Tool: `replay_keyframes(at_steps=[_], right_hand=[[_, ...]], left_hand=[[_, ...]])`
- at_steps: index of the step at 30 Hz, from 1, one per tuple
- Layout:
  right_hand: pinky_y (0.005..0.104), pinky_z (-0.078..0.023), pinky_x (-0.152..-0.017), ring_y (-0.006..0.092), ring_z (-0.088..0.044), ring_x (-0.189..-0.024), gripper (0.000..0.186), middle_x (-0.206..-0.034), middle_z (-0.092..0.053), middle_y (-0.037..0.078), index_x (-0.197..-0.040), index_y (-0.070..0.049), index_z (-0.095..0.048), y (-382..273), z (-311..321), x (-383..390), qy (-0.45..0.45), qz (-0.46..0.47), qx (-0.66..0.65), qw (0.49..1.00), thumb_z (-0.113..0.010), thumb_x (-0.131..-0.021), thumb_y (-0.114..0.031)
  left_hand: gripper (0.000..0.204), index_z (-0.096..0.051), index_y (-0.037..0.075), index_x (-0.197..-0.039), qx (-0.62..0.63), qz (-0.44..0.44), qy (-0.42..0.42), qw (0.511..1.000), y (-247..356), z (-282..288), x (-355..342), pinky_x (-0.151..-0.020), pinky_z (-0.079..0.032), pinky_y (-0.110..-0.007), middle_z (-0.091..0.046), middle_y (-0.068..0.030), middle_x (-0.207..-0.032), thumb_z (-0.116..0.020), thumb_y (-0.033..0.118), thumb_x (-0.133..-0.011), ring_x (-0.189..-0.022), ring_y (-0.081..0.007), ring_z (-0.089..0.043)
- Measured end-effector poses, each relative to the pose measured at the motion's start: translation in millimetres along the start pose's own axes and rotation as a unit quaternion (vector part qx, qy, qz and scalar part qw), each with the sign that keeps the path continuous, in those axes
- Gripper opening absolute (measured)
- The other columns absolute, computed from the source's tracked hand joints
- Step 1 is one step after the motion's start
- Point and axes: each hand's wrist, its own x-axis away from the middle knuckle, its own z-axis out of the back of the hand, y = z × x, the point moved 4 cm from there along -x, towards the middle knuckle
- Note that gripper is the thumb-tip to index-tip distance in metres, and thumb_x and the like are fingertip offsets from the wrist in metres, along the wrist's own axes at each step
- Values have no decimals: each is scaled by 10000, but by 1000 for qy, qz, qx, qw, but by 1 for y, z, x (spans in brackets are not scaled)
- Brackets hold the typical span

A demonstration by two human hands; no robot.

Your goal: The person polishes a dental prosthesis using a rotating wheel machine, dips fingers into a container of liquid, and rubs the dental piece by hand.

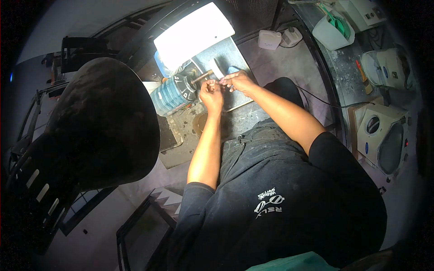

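Beside a blue cylindrical motor with a dark end plate, a shaft carries a pale white wheel. My left hand is just below the shaft, fingers closed around something small I cannot make out. My right hand meets it just below the wheel, thumb and fingers pinched at the same small item. Both hands are over a grey metal tray under a bright white panel. A small blue piece lies behind my right hand.
A black rounded lamp head or seat fills the left side. Two white jugs stand behind the bench. At right are a white bin with green items, white machines and a black cable.
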Motion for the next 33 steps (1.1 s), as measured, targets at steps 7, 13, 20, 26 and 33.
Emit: replay_keyframes(at_steps=[7,13,20,26,33], right_hand=[[210,-443,-443,73,-582,-594,144,-765,-672,41,-853,2,-676,2,-1,-1,-23,63,35,997,-662,-791,-127],[208,-444,-452,75,-583,-595,140,-759,-671,44,-849,3,-677,-1,-1,2,-16,60,43,997,-657,-789,-123],[208,-438,-465,83,-574,-576,129,-731,-660,49,-825,5,-665,-9,1,3,-9,40,66,997,-635,-791,-117],[213,-426,-457,79,-559,-569,134,-721,-650,53,-802,0,-658,-12,-2,2,-14,32,94,995,-629,-792,-130],[208,-411,-445,72,-545,-546,112,-707,-648,48,-799,0,-661,-13,0,5,-1,53,110,993,-608,-789,-99]], left_hand=[[29,-502,-27,-872,-31,-60,1,998,1,4,10,-585,-500,-247,-611,-88,-723,-525,-17,-859,-627,-126,-602],[46,-490,-37,-891,-14,-58,5,998,1,2,13,-590,-512,-260,-608,-105,-727,-518,-22,-858,-631,-140,-608],[47,-476,-62,-862,117,45,50,991,-2,-3,14,-526,-526,-281,-600,-142,-707,-515,-53,-836,-552,-182,-606],[45,-472,-65,-830,139,94,91,982,-3,-5,12,-520,-541,-285,-605,-163,-711,-515,-65,-820,-557,-206,-621],[85,-457,-52,-839,180,123,120,968,-4,-9,22,-529,-548,-292,-603,-169,-722,-530,-76,-804,-570,-228,-631]])
